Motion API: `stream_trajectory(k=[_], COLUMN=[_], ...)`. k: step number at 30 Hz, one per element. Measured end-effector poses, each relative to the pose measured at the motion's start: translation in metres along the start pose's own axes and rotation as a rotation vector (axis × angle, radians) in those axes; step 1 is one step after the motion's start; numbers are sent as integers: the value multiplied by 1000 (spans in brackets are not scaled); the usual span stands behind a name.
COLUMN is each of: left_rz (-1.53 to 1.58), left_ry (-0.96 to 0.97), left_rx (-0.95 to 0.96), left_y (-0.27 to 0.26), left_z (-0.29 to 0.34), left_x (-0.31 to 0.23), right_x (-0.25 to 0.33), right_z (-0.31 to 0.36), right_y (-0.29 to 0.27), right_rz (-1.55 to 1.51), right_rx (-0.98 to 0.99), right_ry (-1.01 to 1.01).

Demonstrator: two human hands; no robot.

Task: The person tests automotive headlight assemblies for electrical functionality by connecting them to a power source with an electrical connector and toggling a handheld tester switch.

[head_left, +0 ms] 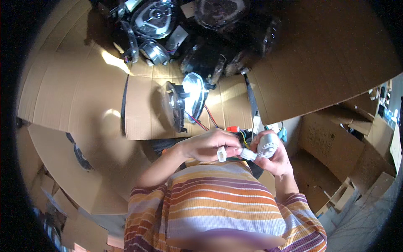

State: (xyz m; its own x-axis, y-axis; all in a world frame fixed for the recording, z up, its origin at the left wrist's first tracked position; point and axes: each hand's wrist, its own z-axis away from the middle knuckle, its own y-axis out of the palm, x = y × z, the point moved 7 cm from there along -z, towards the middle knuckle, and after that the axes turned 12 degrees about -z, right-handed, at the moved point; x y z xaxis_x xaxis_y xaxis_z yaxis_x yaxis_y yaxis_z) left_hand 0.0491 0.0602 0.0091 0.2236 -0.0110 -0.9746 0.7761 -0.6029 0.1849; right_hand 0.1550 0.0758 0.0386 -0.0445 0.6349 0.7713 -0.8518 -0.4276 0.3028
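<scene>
In front of my body, my left hand [210, 145] is closed around wires, with a white plug connector [221, 154] poking out below its fingers. My right hand [277, 161] grips a rounded, ribbed grey-white device [268, 145]; what kind of device it is I cannot make out. Between the two hands sits a second white connector [248, 154], touched by fingers of both. Just beyond them, a clear-lensed lamp [194, 90] shines brightly on the cardboard flap. A second, unlit lamp [171, 105] stands against its left side, and red and dark wires [200, 122] run from the pair toward my left hand.
Many clear-lensed lamps [155, 19] lie in the dark box beyond the flap. Cardboard flaps [75, 75] rise left and right of it. A red connector [232, 129] with yellow-green wires is beyond my hands. At the right stands an open cardboard box [323, 147].
</scene>
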Motion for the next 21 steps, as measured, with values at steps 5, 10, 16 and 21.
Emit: stream_trajectory(k=[5, 10, 16, 21], left_rz=[35, -32, -55, -140], left_ry=[-30, -43, 63, 64], left_rx=[21, -27, -15, -28], left_y=[5, 8, 5, 10], left_z=[-1, -1, -8, -7], left_x=[8, 11, -8, -5], right_x=[-1, -7, -10, -18], right_z=[-5, 2, 9, 8], right_y=[2, -2, -14, -25], right_rz=[0, -77, -255, -159], right_rx=[16, 51, -57, -214], right_ry=[29, 17, -35, -80])
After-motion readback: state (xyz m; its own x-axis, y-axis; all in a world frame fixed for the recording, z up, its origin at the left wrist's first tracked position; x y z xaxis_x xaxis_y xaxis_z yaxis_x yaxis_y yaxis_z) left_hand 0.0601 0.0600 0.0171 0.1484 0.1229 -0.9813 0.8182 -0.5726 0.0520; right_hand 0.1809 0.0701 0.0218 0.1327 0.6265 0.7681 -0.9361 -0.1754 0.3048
